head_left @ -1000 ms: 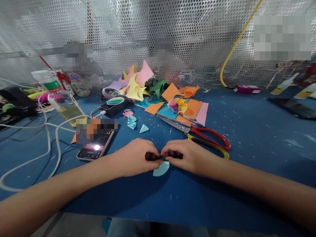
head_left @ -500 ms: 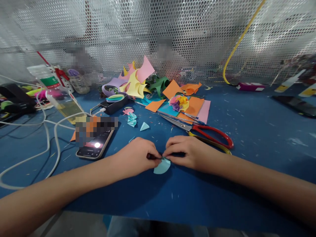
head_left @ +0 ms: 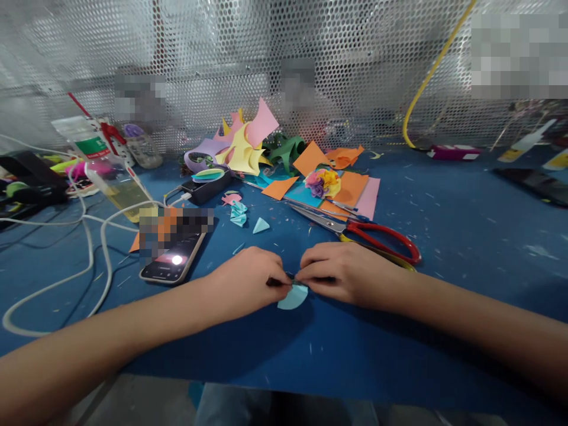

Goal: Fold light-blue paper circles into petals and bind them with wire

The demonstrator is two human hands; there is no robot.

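Between my two hands is a light blue piece of paper (head_left: 293,297) with a rounded lower edge, just above or on the blue table. My left hand (head_left: 252,275) pinches its upper left part between thumb and fingers. From the other side my right hand (head_left: 344,272) pinches the top right corner. A small dark bit shows by the fingertips, too small to name. Beyond my hands lie a small folded blue paper (head_left: 261,225) and several crumpled blue paper pieces (head_left: 238,214). Scissors (head_left: 350,228) with red and yellow handles rest behind my right hand.
A phone (head_left: 177,254) and white cables (head_left: 104,254) lie at the left, near a tilted bottle (head_left: 118,189). Coloured paper scraps (head_left: 244,148), orange sheets (head_left: 352,186) and a crinkled paper flower (head_left: 323,182) sit at the back, before a perforated metal screen (head_left: 248,47).
Both hands keep their pinch on the light blue paper, with hardly any movement. The whole view has shifted slightly.
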